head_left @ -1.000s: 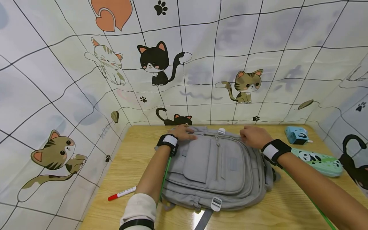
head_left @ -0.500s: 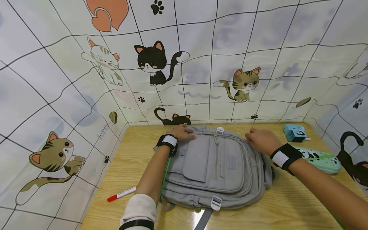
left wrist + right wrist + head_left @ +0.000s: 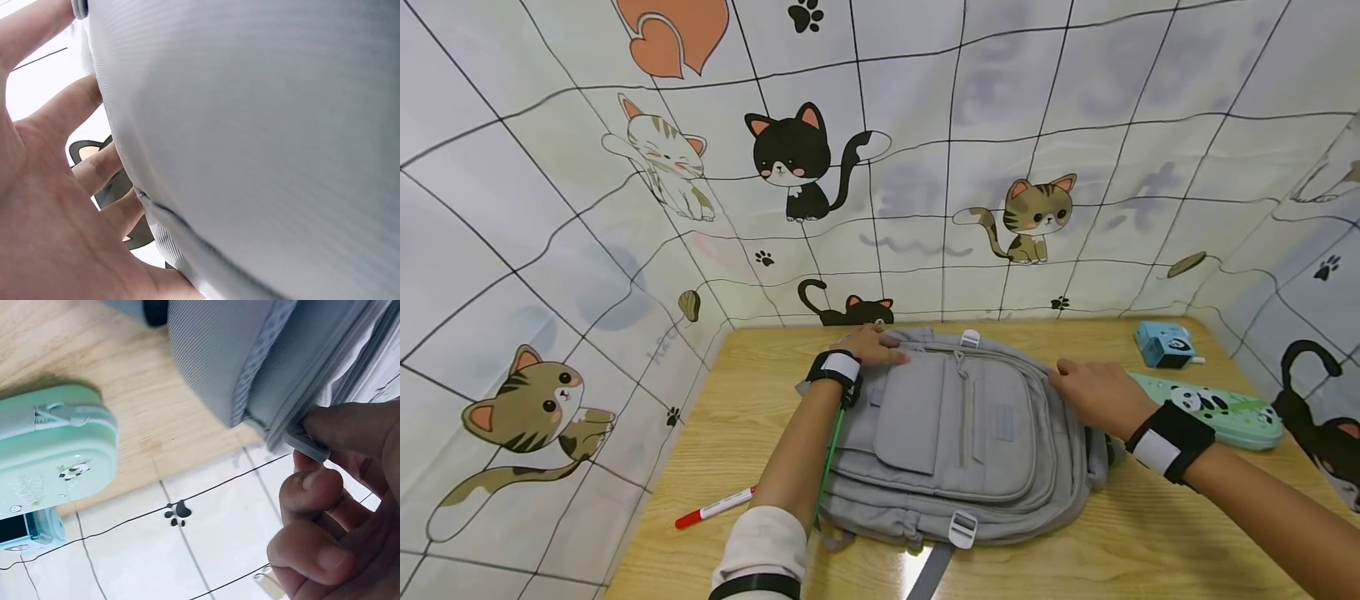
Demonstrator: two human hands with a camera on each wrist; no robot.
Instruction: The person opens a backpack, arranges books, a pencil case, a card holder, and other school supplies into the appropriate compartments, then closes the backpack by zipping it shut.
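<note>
Two bare hands are on a grey backpack, which lies across the middle of the frame, its front pocket facing up [image 3: 958, 425]. The left hand [image 3: 868, 344] rests at the backpack's upper left corner, its fingers spread wide against the grey fabric, as the left wrist view shows. Near the backpack's upper right edge, the right hand [image 3: 1101, 394] pinches a grey zip pull [image 3: 306, 445] between thumb and forefinger (the right wrist view shows this best), with its other fingers curled. A black and white band circles each wrist.

Under the backpack is a wood-grain counter [image 3: 745, 400]. At lower left, a red-capped marker [image 3: 715, 507] lies just beside the left forearm. A mint green case with pandas [image 3: 1232, 417] lies at right, beyond the right wrist, and a small blue box [image 3: 1163, 343] stands behind it near the counter's far corner. White cloth [image 3: 910, 200] printed with cats and grid lines fills the upper frame.
</note>
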